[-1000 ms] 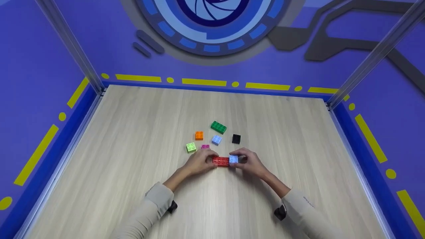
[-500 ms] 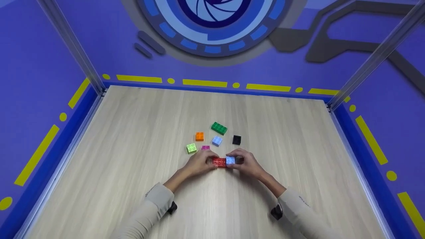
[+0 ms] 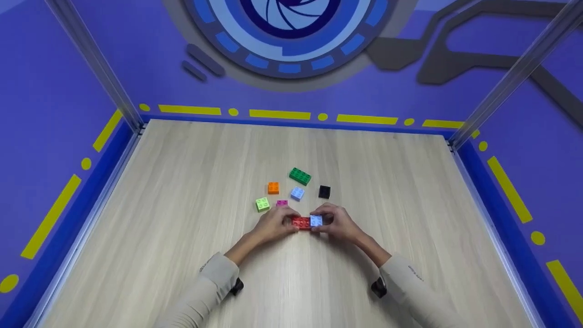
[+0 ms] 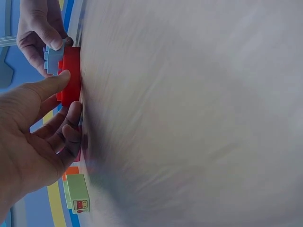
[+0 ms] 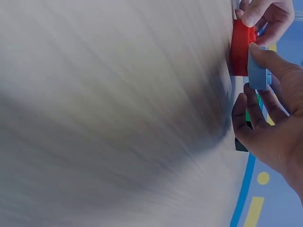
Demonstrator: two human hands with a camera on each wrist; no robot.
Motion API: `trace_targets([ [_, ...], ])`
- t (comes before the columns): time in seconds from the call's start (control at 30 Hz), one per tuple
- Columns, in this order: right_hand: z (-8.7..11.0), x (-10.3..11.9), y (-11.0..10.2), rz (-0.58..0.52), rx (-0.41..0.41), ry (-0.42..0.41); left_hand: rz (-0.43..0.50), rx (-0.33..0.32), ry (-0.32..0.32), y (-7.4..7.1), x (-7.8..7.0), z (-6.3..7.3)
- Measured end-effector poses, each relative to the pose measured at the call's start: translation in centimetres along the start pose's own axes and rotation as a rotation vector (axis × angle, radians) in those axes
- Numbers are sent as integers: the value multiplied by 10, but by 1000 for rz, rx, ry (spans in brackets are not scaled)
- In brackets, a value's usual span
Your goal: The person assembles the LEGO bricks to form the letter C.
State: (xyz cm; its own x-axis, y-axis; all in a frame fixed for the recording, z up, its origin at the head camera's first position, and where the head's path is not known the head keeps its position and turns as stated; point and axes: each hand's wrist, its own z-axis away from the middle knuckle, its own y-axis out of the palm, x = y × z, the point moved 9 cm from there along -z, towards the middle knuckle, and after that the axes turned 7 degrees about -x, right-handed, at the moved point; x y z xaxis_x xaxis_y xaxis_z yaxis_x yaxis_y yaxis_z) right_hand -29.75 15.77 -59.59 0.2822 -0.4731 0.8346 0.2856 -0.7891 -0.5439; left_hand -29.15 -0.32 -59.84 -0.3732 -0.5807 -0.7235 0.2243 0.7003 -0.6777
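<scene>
My left hand [image 3: 274, 223] pinches the left end of a red toy building brick [image 3: 300, 222], which stands on the table. Thumb and fingers of my right hand [image 3: 338, 222] grip a light blue brick [image 3: 316, 220] at the red brick's right end. In the right wrist view, the light blue brick [image 5: 258, 71] lies on the studded side of the red brick [image 5: 240, 49] and juts a little past its end. Whether the two are pressed fully together I cannot tell. Just beyond my left hand is a pink brick [image 3: 282, 202], partly hidden by the fingers.
Beyond the hands lie a lime green brick [image 3: 262, 204], an orange brick [image 3: 273, 187], a second light blue brick [image 3: 297, 193], a long green brick [image 3: 300, 176] and a black brick [image 3: 324, 192]. Blue-purple walls border the wooden table [image 3: 205, 159] at the back and sides.
My right hand has moved slightly left with the light blue brick, which now covers more of the red brick's right end. The left hand holds its place.
</scene>
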Motion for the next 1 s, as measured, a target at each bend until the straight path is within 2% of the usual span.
trace_targets([
  [0.3,3,6,11,34,7,-62,-18,-7,-14,-1,3,4],
  [0.47,4,7,15,94,-18,-64,-4,-3,7,0,2,7],
  [0.57,3,6,16,146,-20,-38,47,-43,19,-7,1,5],
  [0.7,1,6,15,190,-9,0,92,-157,14,-26,3,1],
  [0.83,0,4,13,209,-10,41,32,-224,-38,-39,10,-2],
  [1.0,0,4,12,190,-19,81,-36,-224,-96,-41,19,-2],
])
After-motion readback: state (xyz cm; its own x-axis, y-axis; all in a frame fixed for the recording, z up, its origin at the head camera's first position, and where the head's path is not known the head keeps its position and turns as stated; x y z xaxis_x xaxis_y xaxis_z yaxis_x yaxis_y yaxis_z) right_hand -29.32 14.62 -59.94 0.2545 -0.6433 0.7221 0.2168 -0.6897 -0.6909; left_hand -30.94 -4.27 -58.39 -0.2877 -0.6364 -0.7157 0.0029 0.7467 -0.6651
